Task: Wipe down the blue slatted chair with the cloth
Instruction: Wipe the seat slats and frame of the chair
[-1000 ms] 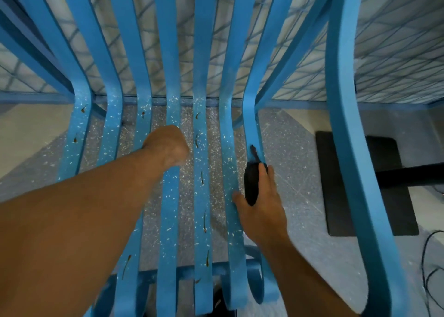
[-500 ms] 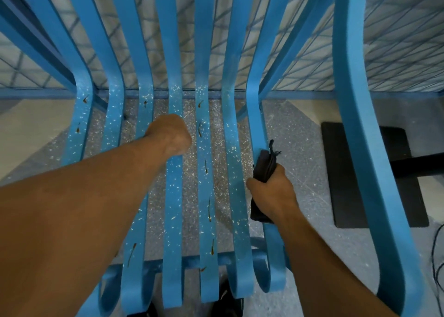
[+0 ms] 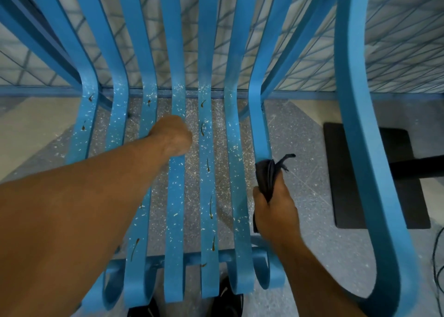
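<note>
Head view, looking down onto the seat. The right hand is closed round a dark cloth, which is bunched and wrapped against the outermost right seat slat, about midway along the seat. One loose end of the cloth is seen sticking out to the upper right, clear of the slat.

The left hand is set on the middle seat slat, further back than the right. Only its back is shown; the fingers are hidden, so it cannot be told whether the slat is gripped or merely pressed.

The blue slatted chair fills most of the view, its slats curving up from seat to backrest and curling under at the front edge. The seat slats are scattered with white flecks and marked with thin brown streaks. A broad blue armrest is seen at the right.

A grey speckled floor is visible through the gaps. A black base plate lies right of the chair, and a dark cable at the right edge. Black shoes are seen beneath the front edge. A wire mesh panel stands behind the backrest.
</note>
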### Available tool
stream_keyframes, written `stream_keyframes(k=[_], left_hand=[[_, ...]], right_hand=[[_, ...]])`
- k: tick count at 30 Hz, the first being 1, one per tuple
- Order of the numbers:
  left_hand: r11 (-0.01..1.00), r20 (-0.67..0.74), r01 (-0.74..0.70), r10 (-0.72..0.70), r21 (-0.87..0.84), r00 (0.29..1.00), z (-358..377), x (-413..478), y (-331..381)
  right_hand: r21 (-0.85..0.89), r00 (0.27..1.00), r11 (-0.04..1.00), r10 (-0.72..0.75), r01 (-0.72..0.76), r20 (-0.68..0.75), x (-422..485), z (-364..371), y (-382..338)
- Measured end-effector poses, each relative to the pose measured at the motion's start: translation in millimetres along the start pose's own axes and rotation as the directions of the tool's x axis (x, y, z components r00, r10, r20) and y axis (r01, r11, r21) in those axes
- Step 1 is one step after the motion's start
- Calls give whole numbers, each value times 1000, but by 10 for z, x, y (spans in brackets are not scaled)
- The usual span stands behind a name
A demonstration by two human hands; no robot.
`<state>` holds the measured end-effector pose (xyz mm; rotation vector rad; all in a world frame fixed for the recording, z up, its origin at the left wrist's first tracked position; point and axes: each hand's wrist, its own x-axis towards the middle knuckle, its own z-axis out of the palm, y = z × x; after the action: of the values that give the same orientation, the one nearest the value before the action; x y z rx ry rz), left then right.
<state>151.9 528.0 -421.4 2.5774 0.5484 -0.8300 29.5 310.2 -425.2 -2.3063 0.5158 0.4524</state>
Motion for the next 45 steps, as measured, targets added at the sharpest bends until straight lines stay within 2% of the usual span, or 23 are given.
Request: stream_keyframes(k=[5,7,13,17,19,22,24,26,28,30,34,38,40,43,45], left_hand=[[942,-76,-59,36,-331,996,126,-491,-204],[912,-111,-87,46,-401,993,251,-731,-283],[879,-113,-87,38,-469,993,670,-1294,-491],[875,-134,-138,84,-464,987,736,-1563,-606],[885,-152,-163,106,-435,983,718,-1664,-663],[890,-125,-167,125,-425,984,676,-1771,-751],[894,-100,-165,135,-416,986,660,-1833,-803],[897,-86,-169,146,-408,986,672,-1873,-843],[902,-78,-172,153,-397,985,707,-1886,-877],[901,-71,-179,164,-394,984,753,-1885,-894],[896,-72,-167,150,-412,986,802,-1883,-853],[893,-88,-159,135,-421,987,750,-1856,-800],[891,-92,-168,142,-422,986,713,-1828,-790],[895,-98,-180,153,-409,983,680,-1790,-787],[892,-87,-181,159,-415,983,675,-1777,-787]], right_hand=[[-26,999,999,27,-27,21,-306,-55,128],[-21,997,997,75,-75,24,-466,-97,196],[-145,968,962,241,-229,70,-969,-211,271],[-177,947,949,288,-261,142,-1362,-334,310],[-129,916,933,355,-335,189,-1582,-393,366],[33,846,872,463,-488,265,-1821,-425,425],[181,847,833,482,-522,224,-1840,-439,423],[243,908,875,405,-418,104,-1762,-418,388],[110,974,970,223,-219,-27,-1606,-304,384],[-4,991,995,104,-104,-88,-1432,-85,314],[-123,994,992,-43,30,-105,-1283,450,165],[-196,987,978,-93,65,-133,-1365,528,239],[-103,990,993,-62,49,-125,-1380,456,276],[77,979,995,76,-62,-191,-1299,320,250],[138,969,989,77,-46,-233,-1259,327,220]])
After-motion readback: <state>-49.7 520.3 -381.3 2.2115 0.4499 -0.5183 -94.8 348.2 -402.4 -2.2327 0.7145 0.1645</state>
